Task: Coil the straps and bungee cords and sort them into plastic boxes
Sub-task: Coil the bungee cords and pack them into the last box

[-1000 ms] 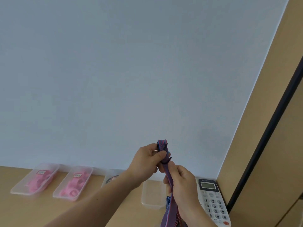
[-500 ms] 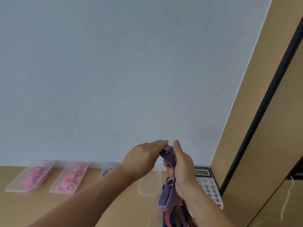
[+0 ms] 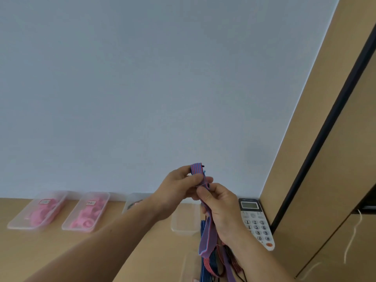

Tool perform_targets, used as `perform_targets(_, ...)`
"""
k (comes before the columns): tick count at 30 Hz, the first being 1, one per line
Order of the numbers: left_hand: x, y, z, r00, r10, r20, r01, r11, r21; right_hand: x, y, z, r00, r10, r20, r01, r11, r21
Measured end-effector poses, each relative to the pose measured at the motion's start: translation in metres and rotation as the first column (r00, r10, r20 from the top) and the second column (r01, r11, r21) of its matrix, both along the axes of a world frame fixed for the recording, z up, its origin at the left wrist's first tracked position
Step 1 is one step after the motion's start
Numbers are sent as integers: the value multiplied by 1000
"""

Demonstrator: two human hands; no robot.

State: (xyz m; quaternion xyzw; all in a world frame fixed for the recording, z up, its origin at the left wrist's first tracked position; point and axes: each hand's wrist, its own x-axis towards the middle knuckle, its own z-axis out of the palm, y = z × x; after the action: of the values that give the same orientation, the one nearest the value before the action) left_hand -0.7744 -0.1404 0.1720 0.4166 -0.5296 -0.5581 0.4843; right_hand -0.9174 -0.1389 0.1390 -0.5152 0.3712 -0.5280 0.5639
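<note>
Strap: a purple-and-red striped strap (image 3: pixel 196 169) is held up in the lower middle of the frame, above the tabletop (image 3: pixel 61 251). Its top end, with a small dark fitting, pokes out above the fingers, and the rest hangs in a loop toward the bottom edge.
Left hand: the left hand (image 3: pixel 179 186) pinches the strap's top end between thumb and fingers, probably to anchor the coil's core.
Right hand: the right hand (image 3: pixel 218 202), just below and touching the left, is clenched round the strap, likely to feed it in taut.
Why raised: the loose length probably hangs free this way instead of snagging the other straps (image 3: pixel 211 265) piled at bottom middle.
Boxes: a row along the wall at lower left has two pink-filled boxes (image 3: pixel 38 210) and a third partly hidden. A seemingly empty box (image 3: pixel 184 222) sits behind the hands.
Phone: a phone (image 3: pixel 255 220) lies at lower right.
Stage: the coil looks barely begun.
</note>
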Motion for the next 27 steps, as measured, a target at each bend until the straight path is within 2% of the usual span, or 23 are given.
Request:
perform_targets(3,-1,2,-5,997,12,-82,-9,1000,29,0,-1,-4,999,18,-29,-17,999,28)
perform_targets(6,-1,3,-8,988,50,-145,-44,998,42,-2,-3,-8,994,-33,-109,40,997,62)
perform_targets(9,-1,4,-10,990,70,-119,-67,997,29,-2,-4,-14,988,-52,-142,62,996,67)
perform_targets(12,4,2,-9,995,74,-65,-71,997,39,-3,-5,-19,988,6,-153,7,997,80)
perform_targets(15,13,-3,-7,993,21,-114,-8,993,115,-6,-6,-20,985,74,-158,-64,996,67)
perform_targets(18,18,-7,-9,992,-16,-123,36,985,166,-5,-9,-18,979,25,-201,-17,999,42)
perform_targets(23,18,-11,-17,999,28,31,-30,996,84,2,-11,-19,961,-74,-265,81,997,14)
perform_targets(27,18,-12,-21,975,92,203,-81,995,-62,6,-14,-21,942,-117,-313,137,990,44)
